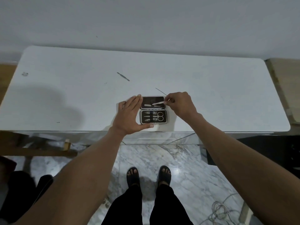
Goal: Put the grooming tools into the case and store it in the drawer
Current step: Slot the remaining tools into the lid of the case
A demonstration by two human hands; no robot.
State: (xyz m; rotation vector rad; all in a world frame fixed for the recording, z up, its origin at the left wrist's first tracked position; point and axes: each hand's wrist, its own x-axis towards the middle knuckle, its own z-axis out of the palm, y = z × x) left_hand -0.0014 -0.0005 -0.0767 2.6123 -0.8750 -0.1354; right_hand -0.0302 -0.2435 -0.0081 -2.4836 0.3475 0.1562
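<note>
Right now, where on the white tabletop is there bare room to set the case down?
Bare: the right end beyond the right hand, and the left end. Crowded: mid-table, with the open case, left hand, a loose file and a thin pick.

Both forearms are bare from the elbow down, with no sleeves, watch, bracelet or rings to be seen. The left hand [129,116] and right hand [179,104] wear no gloves. The nails are short and plain. Lower down, the legs are in loose black trousers [167,207]. The feet are in black open-toed sandals [133,176], each with one broad strap, toes showing.
</note>
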